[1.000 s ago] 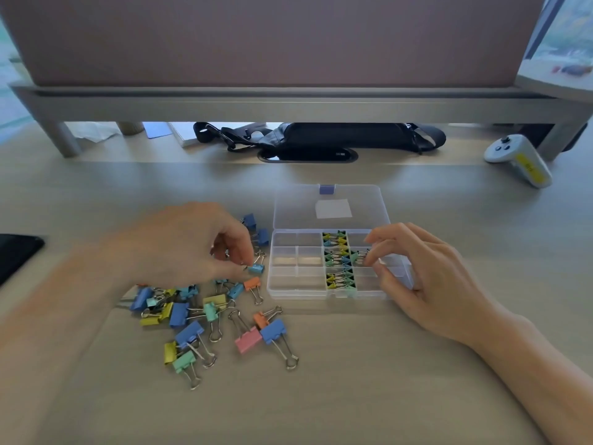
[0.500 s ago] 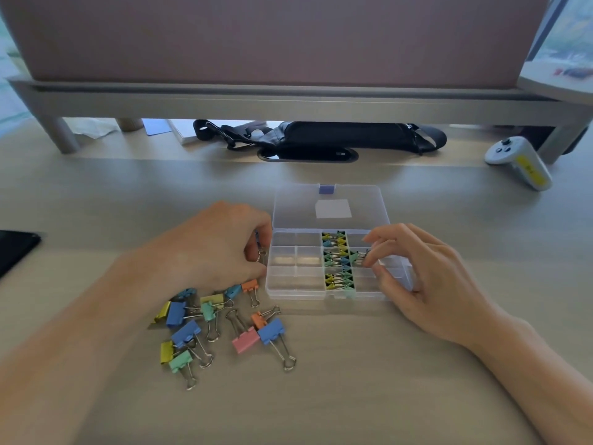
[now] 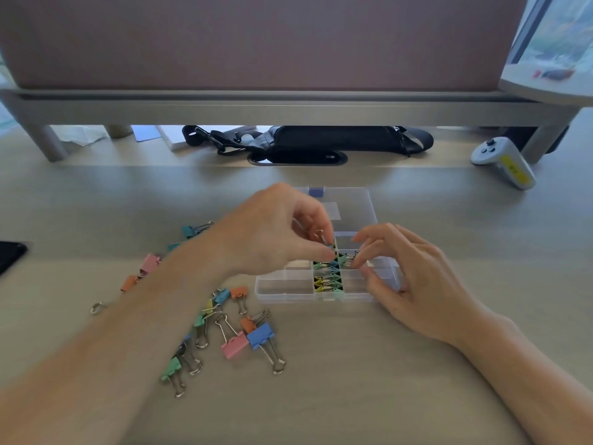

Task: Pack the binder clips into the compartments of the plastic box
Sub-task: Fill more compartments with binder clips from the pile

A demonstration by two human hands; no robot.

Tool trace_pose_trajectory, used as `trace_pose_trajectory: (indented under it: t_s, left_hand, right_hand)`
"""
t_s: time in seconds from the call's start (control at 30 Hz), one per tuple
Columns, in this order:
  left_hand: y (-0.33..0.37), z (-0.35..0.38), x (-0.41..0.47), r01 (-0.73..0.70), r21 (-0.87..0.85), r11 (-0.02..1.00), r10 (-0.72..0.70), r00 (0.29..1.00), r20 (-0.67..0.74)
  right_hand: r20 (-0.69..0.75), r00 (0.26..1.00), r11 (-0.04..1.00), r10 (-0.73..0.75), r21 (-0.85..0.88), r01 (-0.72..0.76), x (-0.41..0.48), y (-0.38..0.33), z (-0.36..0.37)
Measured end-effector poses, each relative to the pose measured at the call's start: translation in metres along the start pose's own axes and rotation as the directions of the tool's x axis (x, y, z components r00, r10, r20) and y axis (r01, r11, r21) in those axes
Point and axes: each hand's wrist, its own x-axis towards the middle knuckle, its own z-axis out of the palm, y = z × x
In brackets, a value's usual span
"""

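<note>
L hand (image 3: 276, 232) moved from clip pile (image 3: 237, 335) to plastic box (image 3: 282, 287), pinching small clip (image 3: 324, 239), R hand (image 3: 414, 277) pinching green clip (image 3: 343, 259)

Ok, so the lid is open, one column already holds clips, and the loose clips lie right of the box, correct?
Not quite: the head view shows the loose clips on the desk left of the plastic box, not right. The lid is open and one column holds packed clips.
</note>
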Motion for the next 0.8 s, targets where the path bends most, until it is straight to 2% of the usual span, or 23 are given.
trace_pose_trajectory:
  t_s: [0.13,0.3,0.5,0.8]
  left_hand:
    - [0.008,0.032,0.012,-0.038,-0.073,0.997,0.036,0.999,-0.033]
    - [0.01,0.043,0.007,-0.066,-0.024,0.998,0.063,0.992,-0.11]
    - [0.005,0.046,0.004,-0.061,0.084,0.995,0.069,0.993,-0.098]
    - [0.0,0.046,0.007,-0.156,0.347,0.925,0.191,0.979,-0.07]
  right_hand:
    - [-0.016,0.999,0.998,0.042,0.055,-0.041,0.0,0.001,0.0]
    - [-0.035,0.997,0.991,0.072,0.114,-0.067,0.001,0.003,0.001]
    - [-0.051,0.993,0.984,0.106,0.146,-0.098,0.0,0.003,0.001]
    - [-0.119,0.981,0.968,0.152,0.219,-0.123,0.003,0.004,-0.005]
